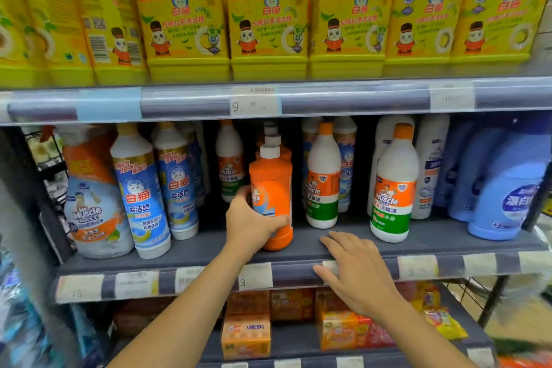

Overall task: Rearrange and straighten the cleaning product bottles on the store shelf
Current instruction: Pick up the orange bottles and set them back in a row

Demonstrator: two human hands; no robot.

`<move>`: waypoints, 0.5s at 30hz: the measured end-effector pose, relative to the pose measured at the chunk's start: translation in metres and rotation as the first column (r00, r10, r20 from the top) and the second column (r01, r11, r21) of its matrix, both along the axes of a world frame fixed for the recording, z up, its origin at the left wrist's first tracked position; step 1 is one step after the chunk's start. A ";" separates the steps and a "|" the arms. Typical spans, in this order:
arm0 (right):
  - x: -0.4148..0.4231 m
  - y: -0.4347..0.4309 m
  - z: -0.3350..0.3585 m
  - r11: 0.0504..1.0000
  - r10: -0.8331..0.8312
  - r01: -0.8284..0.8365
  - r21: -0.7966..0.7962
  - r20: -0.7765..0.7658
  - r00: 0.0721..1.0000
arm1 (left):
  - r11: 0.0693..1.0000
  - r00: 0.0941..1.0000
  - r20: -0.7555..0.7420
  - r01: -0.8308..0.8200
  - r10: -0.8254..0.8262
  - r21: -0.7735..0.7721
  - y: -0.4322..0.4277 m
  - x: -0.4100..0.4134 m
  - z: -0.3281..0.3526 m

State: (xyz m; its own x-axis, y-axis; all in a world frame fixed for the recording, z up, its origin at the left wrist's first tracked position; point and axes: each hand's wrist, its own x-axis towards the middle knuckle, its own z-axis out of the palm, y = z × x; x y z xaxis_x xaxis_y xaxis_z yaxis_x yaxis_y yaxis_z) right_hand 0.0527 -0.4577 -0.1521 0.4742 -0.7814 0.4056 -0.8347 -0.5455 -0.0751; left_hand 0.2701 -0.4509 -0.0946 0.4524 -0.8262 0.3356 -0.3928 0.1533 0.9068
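The orange plastic bottle with a white cap (pixel 271 179) stands at frame centre on the grey middle shelf (pixel 433 237), perhaps slightly tilted. The left grip (pixel 251 222) wraps its lower body. The right grip (pixel 357 273) lies flat, fingers relaxed, on the shelf's front edge.

Head camera faces the middle shelf (pixel 433 237) close up (wide-angle, slightly downward).

orange bottle (pixel 271 197) white cap, yellow jugs (pixel 268 21), pale blue jug (pixel 504 188)
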 end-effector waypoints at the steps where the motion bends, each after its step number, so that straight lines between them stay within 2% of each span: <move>1: 0.000 0.000 0.000 1.000 -0.003 0.003 0.005 -0.008 1.000 | 0.999 0.998 0.022 -0.052 0.052 -0.010 0.001 -0.007 -0.001; 5: -0.001 -0.002 -0.001 1.000 -0.014 0.014 0.018 -0.026 1.000 | 0.987 0.980 0.136 -0.154 0.148 0.034 0.002 -0.021 -0.009; 10: -0.003 -0.003 -0.003 0.999 -0.004 0.005 0.033 -0.029 1.000 | 0.981 0.993 0.116 -0.008 -0.015 0.195 0.002 -0.008 -0.013; 15: -0.004 -0.004 -0.004 1.000 -0.004 0.005 0.029 -0.030 1.000 | 0.986 0.993 0.120 -0.025 0.005 0.166 0.003 -0.011 -0.013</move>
